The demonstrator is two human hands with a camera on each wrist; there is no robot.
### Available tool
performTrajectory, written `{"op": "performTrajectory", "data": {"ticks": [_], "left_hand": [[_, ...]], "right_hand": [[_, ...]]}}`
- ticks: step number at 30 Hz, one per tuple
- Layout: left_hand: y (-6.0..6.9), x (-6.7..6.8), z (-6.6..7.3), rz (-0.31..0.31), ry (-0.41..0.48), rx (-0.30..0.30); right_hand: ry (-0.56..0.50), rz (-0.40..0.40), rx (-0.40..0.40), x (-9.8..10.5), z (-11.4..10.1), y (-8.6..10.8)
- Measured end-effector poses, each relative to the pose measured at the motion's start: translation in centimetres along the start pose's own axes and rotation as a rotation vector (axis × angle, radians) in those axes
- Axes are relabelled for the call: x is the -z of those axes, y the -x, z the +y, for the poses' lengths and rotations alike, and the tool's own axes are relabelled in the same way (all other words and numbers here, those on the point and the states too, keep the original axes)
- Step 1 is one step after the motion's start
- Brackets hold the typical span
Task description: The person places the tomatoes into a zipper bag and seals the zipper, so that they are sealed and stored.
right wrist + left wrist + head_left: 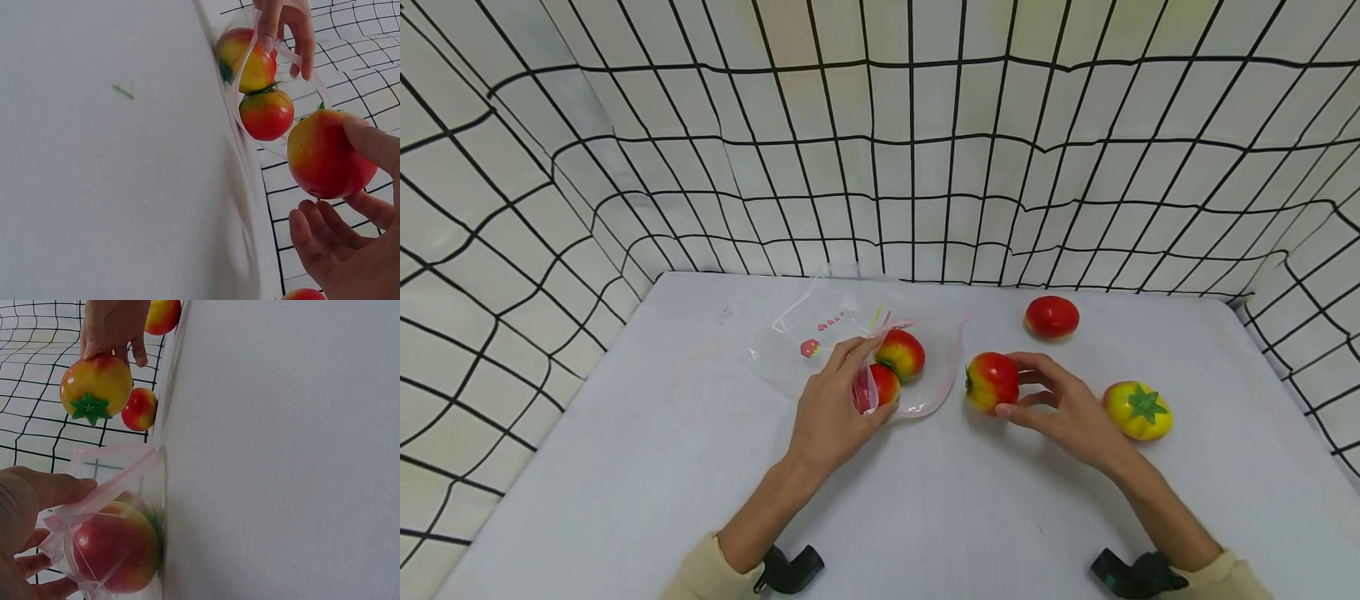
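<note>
A clear plastic bag with a pink rim lies mid-table, its mouth facing right, with two red-yellow toy tomatoes inside. The left hand grips the bag's edge between thumb and fingers, around the nearer tomato. Just right of the bag mouth, the right hand pinches a third red-yellow tomato between thumb and fingers; its green leafy end points left, toward the bag. In the right wrist view this tomato is apart from the bag rim.
A red tomato lies at the back right of the white table. A yellow one with a green star-shaped top sits beside the right wrist. Black grid netting stands behind the table and at both sides.
</note>
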State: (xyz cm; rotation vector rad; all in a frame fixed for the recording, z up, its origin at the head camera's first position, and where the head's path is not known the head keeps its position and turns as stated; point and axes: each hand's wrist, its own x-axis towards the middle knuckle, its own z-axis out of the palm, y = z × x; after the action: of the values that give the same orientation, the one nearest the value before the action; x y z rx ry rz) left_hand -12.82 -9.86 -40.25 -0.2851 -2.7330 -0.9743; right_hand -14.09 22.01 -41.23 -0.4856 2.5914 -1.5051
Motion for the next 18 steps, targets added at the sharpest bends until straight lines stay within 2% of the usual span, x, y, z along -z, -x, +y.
{"op": "performTrajectory", "data": {"ticks": [18], "left_hand": [[-0.1, -0.1, -0.1, -0.001, 0.013, 0.000]], "right_hand": [[-0.096, -0.021, 0.007, -1.5, -0.5, -1.5]]}}
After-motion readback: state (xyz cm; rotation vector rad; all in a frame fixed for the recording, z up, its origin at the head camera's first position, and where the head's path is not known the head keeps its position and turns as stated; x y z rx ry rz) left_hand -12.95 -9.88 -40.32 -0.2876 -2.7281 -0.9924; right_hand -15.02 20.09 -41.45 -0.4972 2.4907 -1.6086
